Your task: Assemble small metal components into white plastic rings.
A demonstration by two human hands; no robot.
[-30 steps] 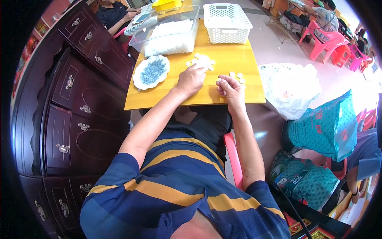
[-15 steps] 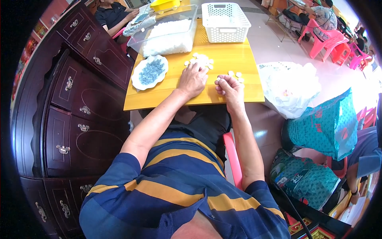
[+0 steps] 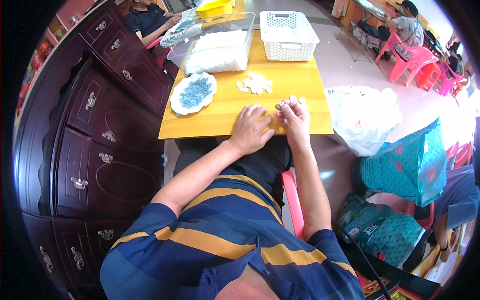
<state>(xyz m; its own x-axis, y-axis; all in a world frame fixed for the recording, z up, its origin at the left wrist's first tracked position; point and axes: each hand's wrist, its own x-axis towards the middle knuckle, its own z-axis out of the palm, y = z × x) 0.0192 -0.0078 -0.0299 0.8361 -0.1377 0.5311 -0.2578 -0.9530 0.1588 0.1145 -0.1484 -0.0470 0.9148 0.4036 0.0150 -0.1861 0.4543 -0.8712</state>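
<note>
My left hand (image 3: 251,129) lies palm down at the near edge of the yellow table (image 3: 210,127), fingers spread, with nothing visible in it. To its right, my right hand (image 3: 295,121) is pinched, thumb against fingers, on a small white piece (image 3: 282,103) mostly covered by the fingertips. A few round white pieces (image 3: 302,100) lie just beyond that hand. Farther up the table is a loose pile of small round white pieces (image 3: 256,83). A white scalloped dish (image 3: 176,104) on the left holds many small grey-blue bits (image 3: 195,93).
A clear plastic bin (image 3: 175,56) full of white pieces and a white perforated basket (image 3: 290,51) stand at the back. White bags (image 3: 362,120) and teal bags (image 3: 407,170) are on the right. A dark cabinet (image 3: 120,140) flanks the left. Other people sit farther off.
My left hand has drawn back from the white pile to the table's near edge, fingers spreading. The right hand stays pinched near the same place. The view has shifted slightly.
</note>
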